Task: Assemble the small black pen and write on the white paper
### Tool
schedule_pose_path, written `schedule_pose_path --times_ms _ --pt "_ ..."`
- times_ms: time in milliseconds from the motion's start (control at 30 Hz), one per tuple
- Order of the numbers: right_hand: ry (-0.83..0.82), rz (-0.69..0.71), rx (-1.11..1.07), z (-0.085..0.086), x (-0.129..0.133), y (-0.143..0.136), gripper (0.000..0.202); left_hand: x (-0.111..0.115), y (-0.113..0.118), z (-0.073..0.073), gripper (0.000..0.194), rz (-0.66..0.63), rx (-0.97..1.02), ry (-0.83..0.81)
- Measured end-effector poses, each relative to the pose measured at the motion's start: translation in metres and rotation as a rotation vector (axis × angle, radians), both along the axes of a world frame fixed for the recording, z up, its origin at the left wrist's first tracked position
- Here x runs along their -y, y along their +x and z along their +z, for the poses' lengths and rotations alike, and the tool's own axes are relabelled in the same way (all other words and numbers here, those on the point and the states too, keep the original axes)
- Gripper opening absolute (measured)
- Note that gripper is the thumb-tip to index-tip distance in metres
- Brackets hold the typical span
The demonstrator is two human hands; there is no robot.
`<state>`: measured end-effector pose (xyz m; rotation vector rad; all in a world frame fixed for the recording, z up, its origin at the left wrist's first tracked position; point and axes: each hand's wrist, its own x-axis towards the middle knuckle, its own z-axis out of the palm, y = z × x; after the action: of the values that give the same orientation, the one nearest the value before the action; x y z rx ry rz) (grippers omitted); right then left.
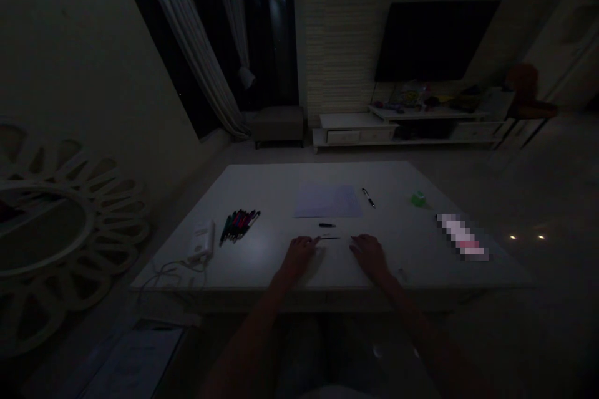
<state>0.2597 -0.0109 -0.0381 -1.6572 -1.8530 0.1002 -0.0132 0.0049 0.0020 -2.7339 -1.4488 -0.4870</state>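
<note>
The room is dim, and at the far left a pale flower-shaped frame [70, 224] leans against the wall beside the white counter [262, 262]. On the counter's left part lies a small white box [202, 240] with a cord trailing off the near edge, and just to its right a bundle of coloured pens [239, 225] lies fanned out. Further along, near the front edge, the left hand [299, 252] rests palm down on the counter, fingers loosely curled, its fingertips touching the left end of a thin dark pen part [329, 237] that lies flat across the gap between the two hands; whether the fingers actually pinch it I cannot tell in this light. Just beyond that piece sits a short dark cap or stub [326, 225], apart from it and untouched. Behind these, toward the middle of the counter, a pale sheet of paper [327, 201] lies flat, and just off its right corner lies a single dark pen [368, 197], set at a slant. The right hand [369, 254] also lies palm down, fingers relaxed and slightly spread, holding nothing, its fingertips just short of the right end of the thin piece. Further right stands a small green object [418, 199], well apart from the hands. At the back, a low white cabinet [402, 128] runs under a dark screen [433, 40] on the wall.
</note>
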Motion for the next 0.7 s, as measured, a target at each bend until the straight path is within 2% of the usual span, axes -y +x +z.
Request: schedule_pose_path --times_ms 67,200,233,300,367,433,567,700 --pt "-0.015 -0.017 0.082 -0.002 0.007 0.016 0.035 0.0 -0.023 0.002 0.044 0.07 0.025 0.023" --pt "-0.042 -0.052 0.216 -0.005 0.023 0.056 0.037 0.002 -0.09 0.0 0.038 0.223 0.007 0.047" --pt "-0.062 -0.019 0.25 -0.005 0.026 0.066 0.036 0.004 -0.105 -0.002 0.038 0.267 -0.013 0.04" --pt "-0.085 -0.086 0.262 -0.007 0.029 0.079 0.039 0.009 -0.127 -0.006 0.039 0.381 -0.044 0.037" --pt "-0.102 -0.18 0.274 -0.009 0.03 0.085 0.044 0.012 -0.135 -0.011 0.041 0.427 -0.067 0.043" --pt "-0.116 -0.238 0.327 -0.011 0.028 0.084 0.049 0.014 -0.134 -0.013 0.043 0.452 -0.08 0.041" --pt "-0.153 -0.263 0.461 -0.015 0.026 0.081 0.052 0.014 -0.129 -0.013 0.044 0.46 -0.078 0.025" --pt "-0.157 -0.296 0.442 -0.016 0.026 0.082 0.053 0.013 -0.132 -0.013 0.043 0.46 -0.056 0.044"
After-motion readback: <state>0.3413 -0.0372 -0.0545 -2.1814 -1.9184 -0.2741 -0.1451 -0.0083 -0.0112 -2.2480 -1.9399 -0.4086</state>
